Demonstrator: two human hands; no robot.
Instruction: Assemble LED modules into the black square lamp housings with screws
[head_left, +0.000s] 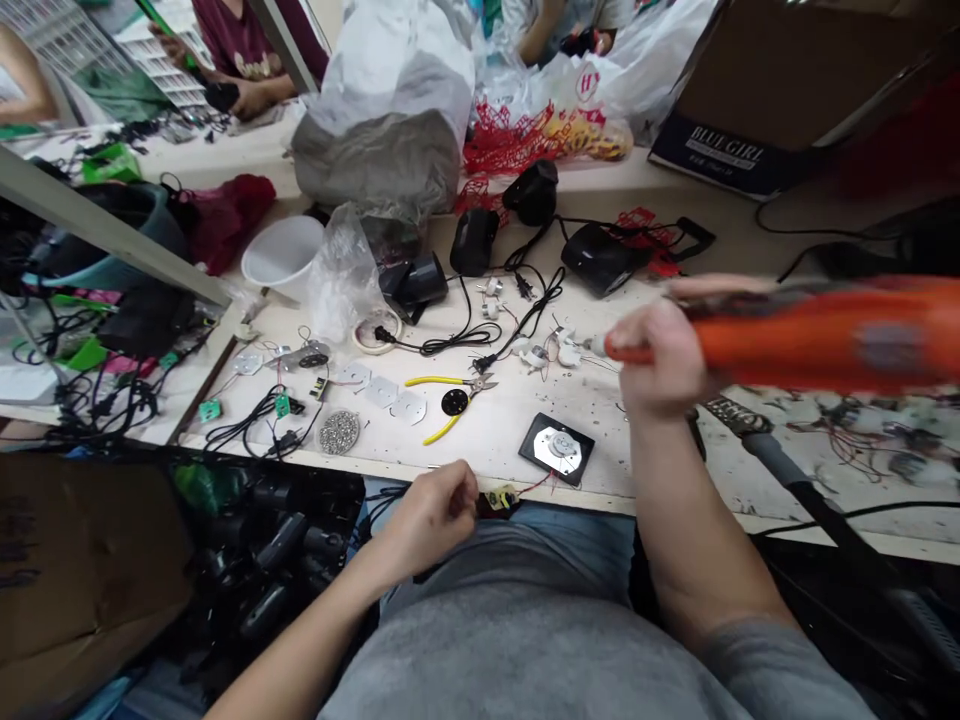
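My right hand (660,355) is shut around an orange-handled power tool (817,335), which is blurred by motion, and its narrow tip points left toward a cluster of small white parts with wires (544,352). My left hand (435,515) rests curled at the workbench's front edge (600,497), beside a small yellow component (501,497) with thin wires. Whatever its fingers enclose is hidden. Yellow-handled wire cutters (450,405) lie on the bench (495,440) between my hands, near a black square plate with a silver disc (555,447).
Black plastic housings (474,240), tangled cords and a dark-handled soldering iron (787,470) surround the work area. Plastic bags (386,110) and a cardboard box (795,70) stand behind it. A co-worker's hand (251,97) is at the far left, and more black housings (277,545) lie below the bench.
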